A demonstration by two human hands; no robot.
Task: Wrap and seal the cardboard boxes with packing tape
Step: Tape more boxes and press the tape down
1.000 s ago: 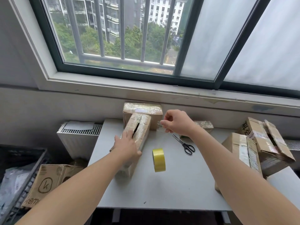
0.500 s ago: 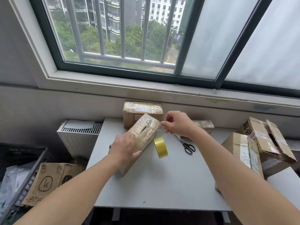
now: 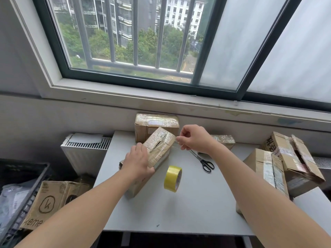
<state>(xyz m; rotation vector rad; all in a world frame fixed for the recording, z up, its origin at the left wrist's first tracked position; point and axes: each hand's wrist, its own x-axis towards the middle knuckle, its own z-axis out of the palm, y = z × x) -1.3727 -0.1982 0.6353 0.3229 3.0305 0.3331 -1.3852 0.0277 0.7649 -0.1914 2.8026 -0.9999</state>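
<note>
A long cardboard box (image 3: 159,145), partly wrapped in clear tape, lies tilted on the grey table (image 3: 188,208). My left hand (image 3: 138,161) grips its near side and top edge. My right hand (image 3: 194,137) pinches a strip of clear tape (image 3: 174,143) at the box's far upper corner. A yellow tape roll (image 3: 172,178) hangs from that strip, just right of the box and above the table.
Black scissors (image 3: 203,161) lie right of the roll. A taped box (image 3: 155,123) stands behind, a small one (image 3: 223,140) beyond my right wrist. Two opened boxes (image 3: 286,161) crowd the table's right edge. A radiator (image 3: 86,151), a crate (image 3: 19,190) and a printed carton (image 3: 52,201) stand left.
The box has tipped from standing nearly on edge to a lower slant. The hanging roll swung up toward the box, then dropped lower again. My right hand stays at the far corner.
</note>
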